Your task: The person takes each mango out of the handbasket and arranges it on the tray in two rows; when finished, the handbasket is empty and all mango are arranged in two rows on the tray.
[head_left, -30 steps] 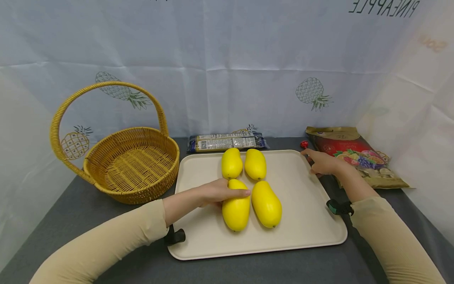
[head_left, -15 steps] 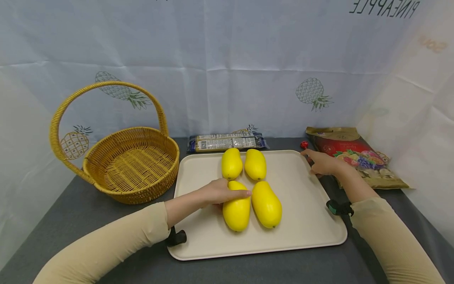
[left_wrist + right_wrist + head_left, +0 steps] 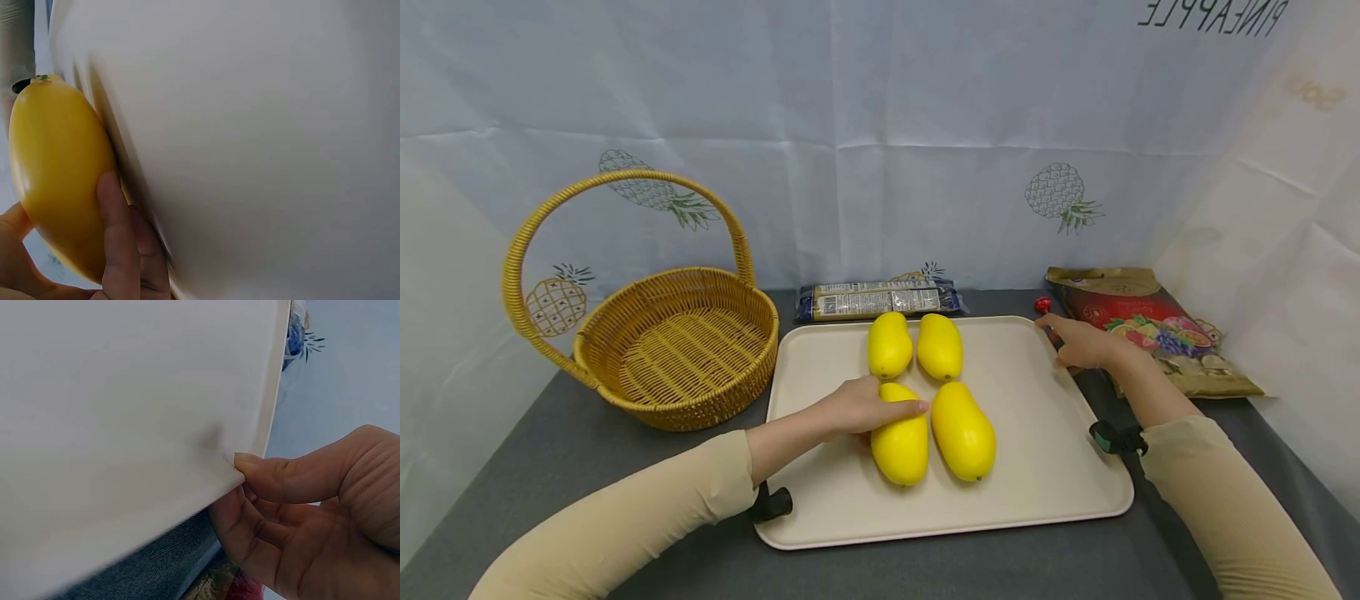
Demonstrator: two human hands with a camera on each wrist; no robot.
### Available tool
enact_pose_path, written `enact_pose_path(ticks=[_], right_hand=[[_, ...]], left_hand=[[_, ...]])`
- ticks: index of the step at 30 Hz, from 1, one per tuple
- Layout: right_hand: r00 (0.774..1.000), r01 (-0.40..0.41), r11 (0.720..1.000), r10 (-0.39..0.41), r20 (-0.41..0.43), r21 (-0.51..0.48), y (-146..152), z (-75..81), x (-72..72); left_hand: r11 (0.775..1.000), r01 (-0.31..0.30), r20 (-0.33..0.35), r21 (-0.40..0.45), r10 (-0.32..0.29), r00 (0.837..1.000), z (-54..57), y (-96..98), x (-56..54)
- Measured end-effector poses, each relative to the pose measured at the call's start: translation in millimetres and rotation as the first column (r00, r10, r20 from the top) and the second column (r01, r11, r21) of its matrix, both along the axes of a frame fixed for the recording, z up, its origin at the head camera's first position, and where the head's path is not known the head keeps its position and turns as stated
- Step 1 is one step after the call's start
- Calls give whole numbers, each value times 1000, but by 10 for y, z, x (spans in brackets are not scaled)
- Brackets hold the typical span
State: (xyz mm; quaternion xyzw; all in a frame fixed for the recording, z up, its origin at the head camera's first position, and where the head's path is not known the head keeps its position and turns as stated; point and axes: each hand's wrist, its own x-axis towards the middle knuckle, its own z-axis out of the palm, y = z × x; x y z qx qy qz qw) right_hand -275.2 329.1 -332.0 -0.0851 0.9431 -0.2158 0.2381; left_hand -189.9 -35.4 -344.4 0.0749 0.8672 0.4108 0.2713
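Note:
Several yellow mangoes lie on a cream rectangular tray in the head view. My left hand grips the front-left mango, its thumb across the top. In the left wrist view the fingers press along the side of that mango, whose small green stem end shows. Right beside it lies another mango, with two more behind, a left one and a right one. My right hand pinches the tray's far-right corner, thumb on the rim and fingers underneath in the right wrist view.
A wicker basket with a tall handle stands left of the tray. Behind the tray lies a dark long packet. A red and gold bag and a small red wrapped item are at the right. Patterned cloth hangs at the back.
My left hand and the front-left mango have shifted very slightly, the mango turning a little. My right hand stays at the tray's corner.

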Motion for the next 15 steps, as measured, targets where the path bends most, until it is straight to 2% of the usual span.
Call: enact_pose_path(ticks=[11,15], right_hand=[[1000,7,1000,-7,17,-19,6,-11,-14],[1000,0,1000,1,19,-20,13,-10,-9]], left_hand=[[1000,17,-31,-25,-17,999,12,-54,14],[998,-5,-44,-66,3,999,34,-100,28]])
